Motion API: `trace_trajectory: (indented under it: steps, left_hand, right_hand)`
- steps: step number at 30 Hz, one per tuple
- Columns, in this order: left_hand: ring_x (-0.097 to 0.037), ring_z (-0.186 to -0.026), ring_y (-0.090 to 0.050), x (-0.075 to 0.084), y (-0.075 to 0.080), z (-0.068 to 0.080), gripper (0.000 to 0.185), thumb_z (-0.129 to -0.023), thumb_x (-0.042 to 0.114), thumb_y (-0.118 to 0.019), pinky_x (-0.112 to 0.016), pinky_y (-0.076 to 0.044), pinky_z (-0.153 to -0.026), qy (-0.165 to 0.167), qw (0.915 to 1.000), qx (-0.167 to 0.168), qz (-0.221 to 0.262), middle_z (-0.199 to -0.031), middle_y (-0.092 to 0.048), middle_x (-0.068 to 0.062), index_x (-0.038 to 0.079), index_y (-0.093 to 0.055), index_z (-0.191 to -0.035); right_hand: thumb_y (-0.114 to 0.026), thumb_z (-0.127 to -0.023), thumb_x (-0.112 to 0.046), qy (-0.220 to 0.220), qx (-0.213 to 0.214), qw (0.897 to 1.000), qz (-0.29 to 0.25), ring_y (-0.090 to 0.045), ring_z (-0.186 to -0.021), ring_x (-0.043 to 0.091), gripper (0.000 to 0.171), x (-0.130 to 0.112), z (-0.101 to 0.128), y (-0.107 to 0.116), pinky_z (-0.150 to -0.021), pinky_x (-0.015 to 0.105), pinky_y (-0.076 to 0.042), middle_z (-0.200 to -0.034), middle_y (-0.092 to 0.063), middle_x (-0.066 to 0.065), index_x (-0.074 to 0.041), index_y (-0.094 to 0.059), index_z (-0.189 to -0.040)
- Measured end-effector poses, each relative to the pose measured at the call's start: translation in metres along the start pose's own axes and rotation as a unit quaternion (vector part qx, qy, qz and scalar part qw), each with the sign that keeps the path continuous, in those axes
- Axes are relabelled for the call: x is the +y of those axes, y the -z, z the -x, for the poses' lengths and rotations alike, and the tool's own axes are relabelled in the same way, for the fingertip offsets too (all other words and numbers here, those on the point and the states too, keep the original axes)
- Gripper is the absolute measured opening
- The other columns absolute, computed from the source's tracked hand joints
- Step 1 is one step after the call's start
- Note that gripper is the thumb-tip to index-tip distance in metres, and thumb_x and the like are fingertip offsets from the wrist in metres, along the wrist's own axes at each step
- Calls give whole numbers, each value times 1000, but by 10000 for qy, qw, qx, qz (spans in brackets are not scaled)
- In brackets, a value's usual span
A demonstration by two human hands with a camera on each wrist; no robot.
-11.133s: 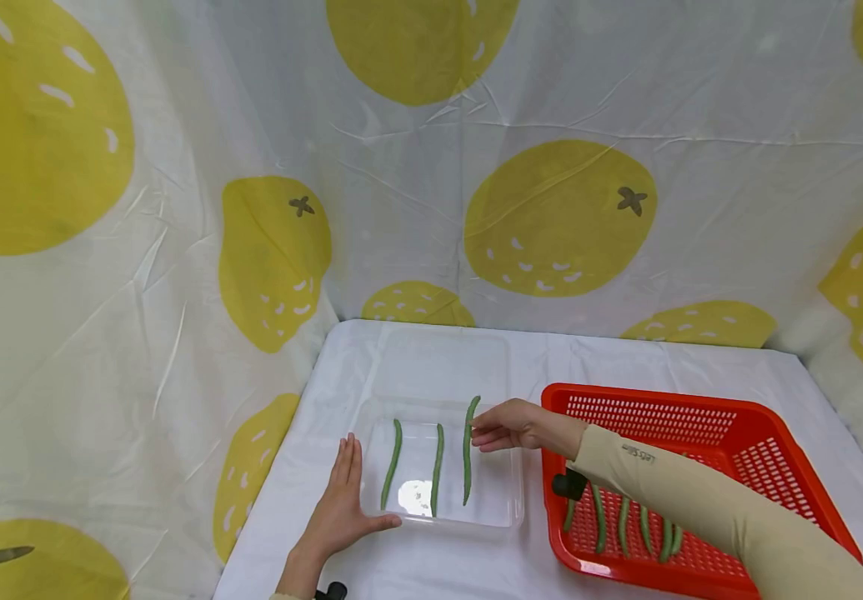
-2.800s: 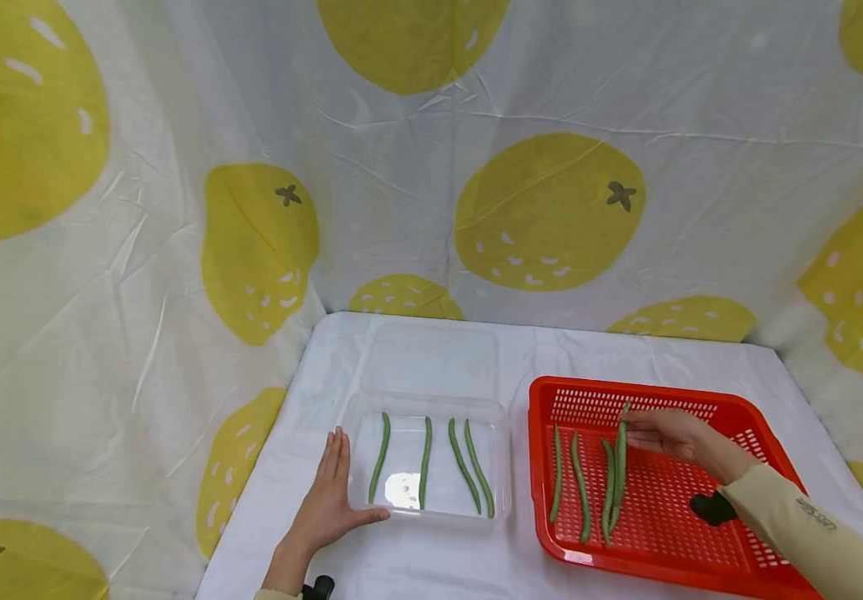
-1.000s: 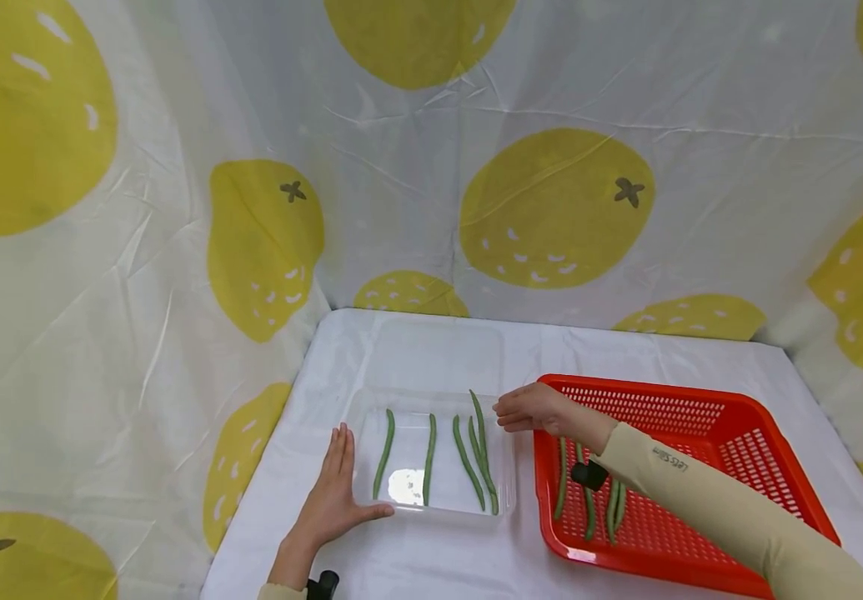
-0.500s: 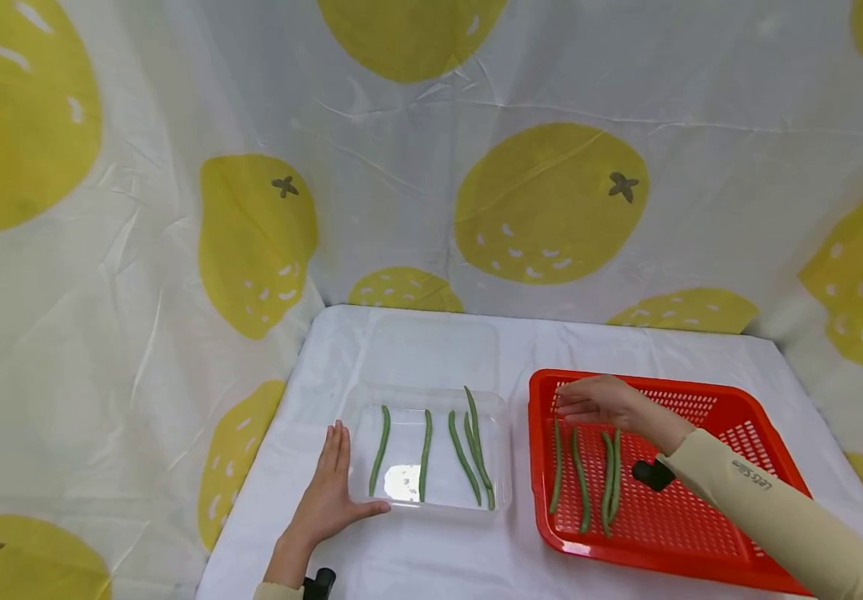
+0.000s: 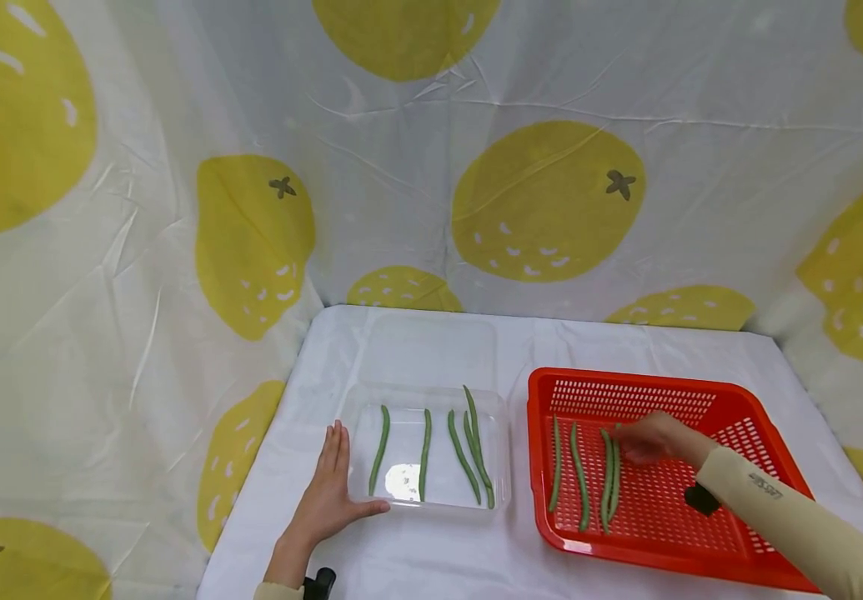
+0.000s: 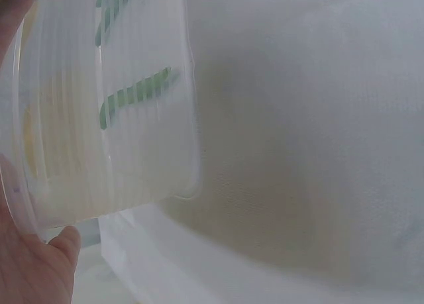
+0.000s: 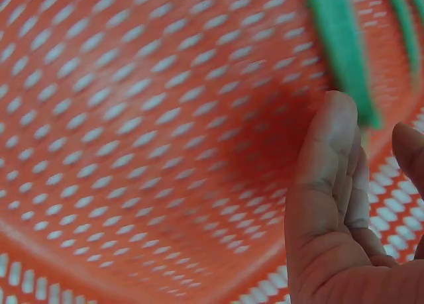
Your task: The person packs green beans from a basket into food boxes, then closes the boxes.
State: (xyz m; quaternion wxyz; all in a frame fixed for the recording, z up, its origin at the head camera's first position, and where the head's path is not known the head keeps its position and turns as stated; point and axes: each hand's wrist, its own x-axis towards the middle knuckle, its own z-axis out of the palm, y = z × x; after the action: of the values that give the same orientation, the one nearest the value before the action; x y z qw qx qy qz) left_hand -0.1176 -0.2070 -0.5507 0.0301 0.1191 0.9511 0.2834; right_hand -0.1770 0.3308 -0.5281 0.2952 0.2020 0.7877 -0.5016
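Note:
A clear plastic container holds several green beans lying lengthwise; three are bunched near its right side, one tip rising over the far rim. My left hand rests against the container's left side, fingers straight and thumb at the near edge. Inside the red basket, my right hand is at the far ends of two green beans lying side by side. The right wrist view shows its fingertips beside a bean, thumb apart from the fingers.
Two more green beans lie along the basket's left part. A translucent lid lies flat behind the container. The white-covered table meets a lemon-printed curtain at the back and left.
My right hand has added a bean to the container's right side, then moved right and down into the basket. The left hand has stayed at the container.

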Motion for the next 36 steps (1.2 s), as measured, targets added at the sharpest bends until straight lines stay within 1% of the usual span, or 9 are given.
trace_trajectory:
  steps: [3, 5, 11, 19, 23, 25, 28, 32, 36]
  left_hand:
    - [-27, -143, 6, 0, 0, 0, 140, -56, 74, -72, -52, -24, -107, -33, 10000, 46, -16, -158, 7, -11, 8, 6, -152]
    - [-28, -143, 6, 0, 0, 0, 139, -57, 75, -71, -52, -24, -107, -73, 9999, 84, -48, -158, 6, -12, 8, 6, -152]
    - [-29, -143, 5, 1, 1, -1, 139, -57, 73, -72, -52, -24, -107, -143, 9997, 174, -92, -158, 5, -13, 7, 4, -152]
    - [-29, -143, 4, 2, 0, -1, 139, -57, 71, -74, -53, -24, -106, -79, 9999, 131, -62, -158, 4, -14, 7, 4, -152]
    - [-29, -143, 5, 1, 0, 0, 139, -58, 68, -77, -53, -24, -107, -41, 10000, 58, -43, -158, 5, -13, 8, 6, -152]
    - [-29, -142, 6, 1, 0, 0, 138, -59, 69, -76, -52, -23, -107, -49, 10000, 26, -46, -158, 6, -13, 8, 6, -152]
    - [-28, -143, 7, 1, 1, 0, 138, -59, 71, -74, -52, -22, -107, -53, 10000, 11, -63, -158, 6, -13, 8, 6, -152]
    - [-29, -143, 5, 1, 0, 0, 138, -58, 71, -74, -52, -23, -107, -71, 9999, 41, -90, -157, 5, -14, 7, 6, -152]
    - [-29, -142, 5, 1, 1, 0, 138, -58, 72, -73, -52, -23, -107, -120, 9998, 79, -100, -157, 4, -15, 6, 4, -152]
  right_hand:
    - [-63, -92, -21, 78, 102, 9997, 209, -62, -54, 15, 28, 14, -1, 3, -58, 32, -54, -60, -60, 6, 2, -66, -76]
    - [-65, -91, -23, 140, 162, 9993, 320, -61, -53, 16, 29, 20, -1, 3, -57, 33, -54, -59, -59, 6, 0, -66, -73]
    - [-68, -89, -26, -60, 163, 9998, 88, -65, -57, 17, 30, 17, 1, -7, -60, 32, -55, -65, -65, 8, 4, -68, -84]
    - [-68, -89, -21, -213, 235, 9993, -179, -67, -60, 19, 27, 15, -3, -24, -61, 33, -56, -67, -65, 10, 6, -66, -83]
    - [-68, -90, -22, -383, 303, 9984, -284, -66, -60, 18, 31, 17, -5, -25, -63, 33, -56, -69, -65, 9, 9, -64, -90]
    - [-68, -89, -22, -471, 337, 9974, -427, -67, -62, 19, 33, 18, -6, -25, -64, 33, -55, -71, -66, 9, 11, -63, -94]
    - [-66, -91, -18, -389, 251, 9967, -660, -67, -63, 20, 31, 19, -5, -23, -65, 33, -55, -72, -67, 10, 13, -63, -96]
    - [-60, -94, -10, -107, -22, 9940, -1090, -68, -66, 21, 21, 19, 0, -17, -68, 35, -55, -74, -67, 11, 10, -67, -93]
    - [-56, -96, -7, 138, -277, 9854, -1675, -68, -71, 23, 21, 13, 8, -7, -74, 39, -54, -79, -68, 11, 8, -69, -96]
